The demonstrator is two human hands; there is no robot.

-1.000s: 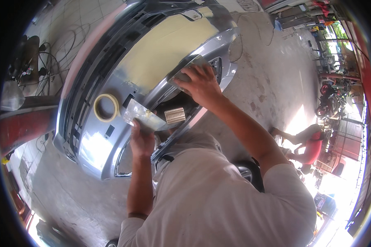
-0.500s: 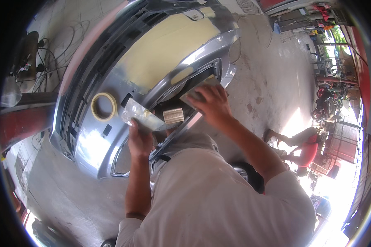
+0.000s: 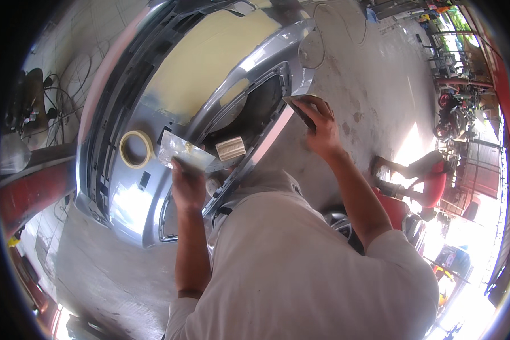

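In my left hand is a flat, pale metal plate with dabs of filler on it, the thumb lying on its near edge. My right hand grips a flat filler spreader, held out past the right edge of a grey-blue car bumper. The bumper's upper middle bears a wide pale-yellow filler patch, and a smaller patch lies beside its opening. Just right of the plate rests a cream ridged block. On the bumper left of the plate lies a masking tape roll.
A red beam runs in from the left, near coiled dark cables. To the right, a person in red is low over the concrete floor. A wheel shows beside my right side.
My right hand has moved right with the spreader, away from the plate and the bumper opening. The left hand still holds the plate. The whole view has shifted slightly.
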